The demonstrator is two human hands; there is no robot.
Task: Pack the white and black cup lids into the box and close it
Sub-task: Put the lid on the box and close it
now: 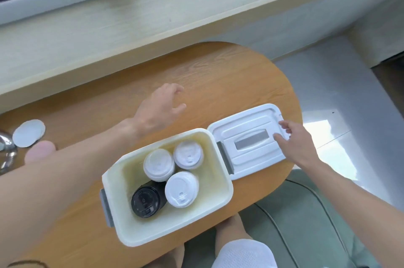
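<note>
Your left hand hovers slack-fingered and empty past the white plastic box, three white cup lids and a black one packed inside, while your right hand's fingertips touch the flat-lying white lid, presumably to close it.

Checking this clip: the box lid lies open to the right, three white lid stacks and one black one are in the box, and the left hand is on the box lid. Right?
Not quite. In the head view it is the right hand whose fingers reach the box lid; the left hand hovers open over the table behind the box. The rest holds: three white lid stacks and one black one inside.
</note>
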